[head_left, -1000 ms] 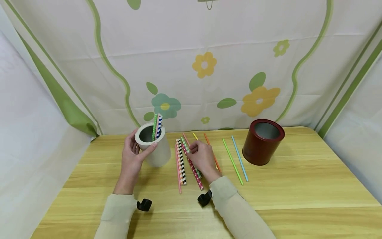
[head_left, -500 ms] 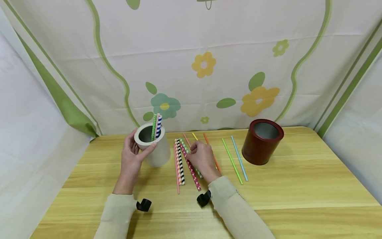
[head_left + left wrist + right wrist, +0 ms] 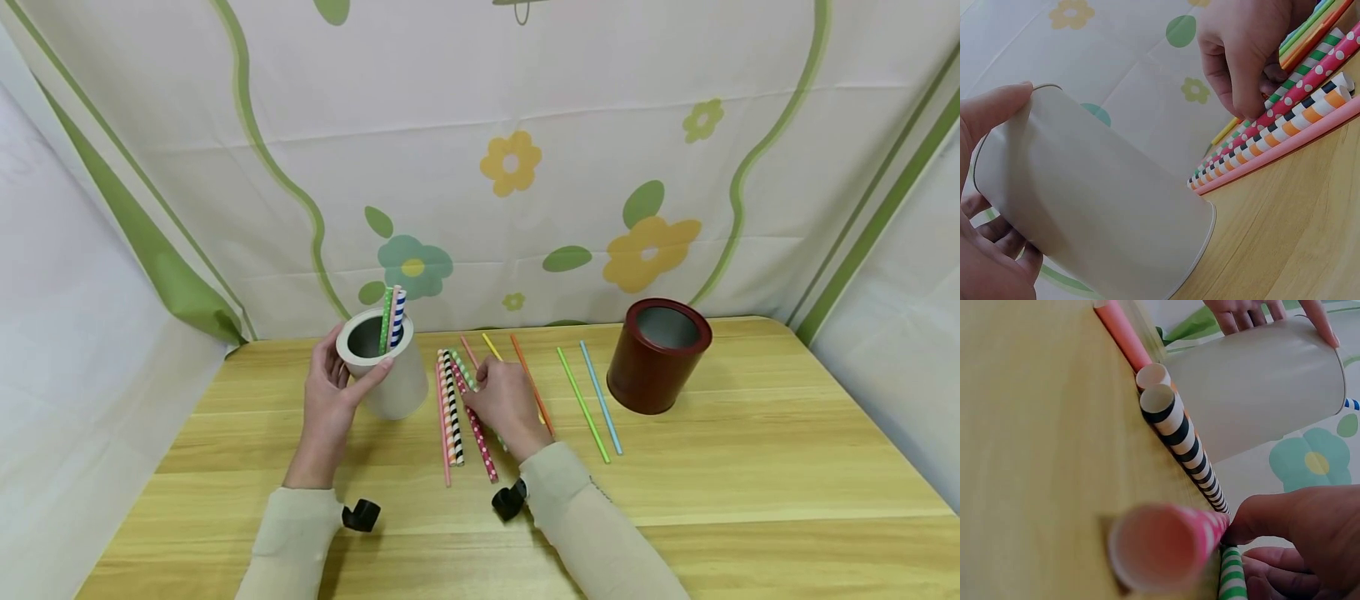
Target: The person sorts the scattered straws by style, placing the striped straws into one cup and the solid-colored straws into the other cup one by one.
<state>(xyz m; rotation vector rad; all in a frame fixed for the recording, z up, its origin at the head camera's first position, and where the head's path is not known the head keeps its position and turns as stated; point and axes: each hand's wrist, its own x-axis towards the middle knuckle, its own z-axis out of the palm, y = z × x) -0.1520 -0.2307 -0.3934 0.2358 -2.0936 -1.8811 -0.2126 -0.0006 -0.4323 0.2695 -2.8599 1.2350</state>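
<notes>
My left hand (image 3: 332, 396) grips the white can (image 3: 401, 379), thumb at its rim and fingers round its far side. Inside the can stand a green dotted straw (image 3: 386, 321), a pale pink one and a blue-and-white striped straw (image 3: 398, 317). Over the straws on the table, my right hand (image 3: 507, 400) pinches the pink polka-dot straw (image 3: 482, 442) between thumb and curled fingers; the exact contact is partly hidden. Right beside its fingers lies a green-striped straw (image 3: 1233, 575). Left of these are a black-striped straw (image 3: 1186, 444), an orange-striped straw (image 3: 1260, 144) and a thin pink straw (image 3: 444, 442).
To the right lie thin straws: orange (image 3: 534, 385), yellow (image 3: 489, 343), green (image 3: 583, 404) and blue (image 3: 602, 398). A dark red can (image 3: 656, 367) stands behind them at the right. A flower-printed curtain (image 3: 450, 167) hangs along the table's (image 3: 675, 500) back edge.
The lower end of the polka-dot straw has swung left, away from the green-striped straw. My right hand has shifted slightly left and down; my left hand keeps its place on the can.
</notes>
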